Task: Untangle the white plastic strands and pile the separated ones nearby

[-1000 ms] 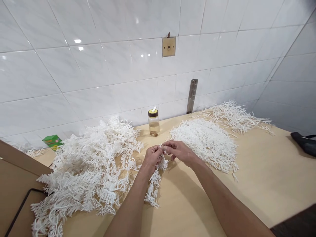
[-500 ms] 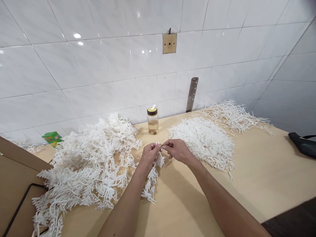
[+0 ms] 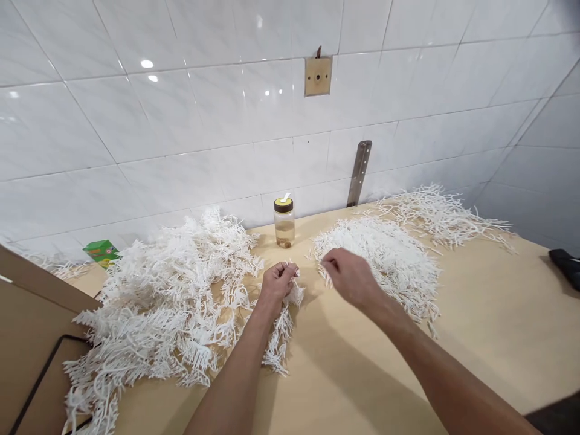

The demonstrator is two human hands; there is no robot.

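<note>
My left hand (image 3: 277,283) is closed in a pinch on a white fringed strand (image 3: 281,338), whose branched tail hangs below the fingers to the tabletop. My right hand (image 3: 351,275) is apart from it, by the near left side of a heap of short white pieces (image 3: 385,248). Its fingers are curled together, and whatever they hold, if anything, is hidden. A large tangled pile of white fringed strands (image 3: 176,302) lies to the left of my left hand.
Behind my hands stands a clear jar (image 3: 284,232) with a dark-and-yellow lid and some liquid. Longer white strands (image 3: 446,214) lie at the back right. A green packet (image 3: 102,251), a brown board (image 3: 36,314), a metal strip (image 3: 359,172) and a black object (image 3: 566,266) are around the table (image 3: 489,326).
My right hand has pulled away from my left and moved right, toward the heap of short pieces. My left hand still pinches the fringed strand. The view has shifted slightly.
</note>
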